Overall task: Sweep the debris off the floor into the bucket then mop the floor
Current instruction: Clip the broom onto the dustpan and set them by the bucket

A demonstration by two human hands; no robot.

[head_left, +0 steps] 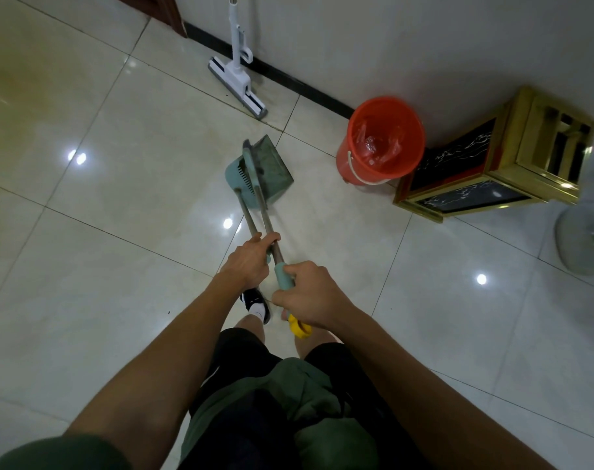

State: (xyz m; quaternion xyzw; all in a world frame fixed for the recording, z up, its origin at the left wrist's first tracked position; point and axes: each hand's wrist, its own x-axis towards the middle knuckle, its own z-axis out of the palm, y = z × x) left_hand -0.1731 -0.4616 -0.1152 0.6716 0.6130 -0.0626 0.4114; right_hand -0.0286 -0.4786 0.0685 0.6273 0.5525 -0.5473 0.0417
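Where glossy tiles (pixel 126 184) meet the wall (pixel 390 45), a mop (pixel 238 76) leans.

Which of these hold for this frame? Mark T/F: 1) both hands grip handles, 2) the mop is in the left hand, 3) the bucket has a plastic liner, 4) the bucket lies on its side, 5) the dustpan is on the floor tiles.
1) True. The left hand grips one metal handle; the right hand grips the teal-capped one.
2) False. The mop leans against the wall, untouched.
3) True. The red bucket holds a red plastic liner.
4) False. It stands upright by the wall.
5) True. The teal dustpan sits on the floor, with the broom head at it.
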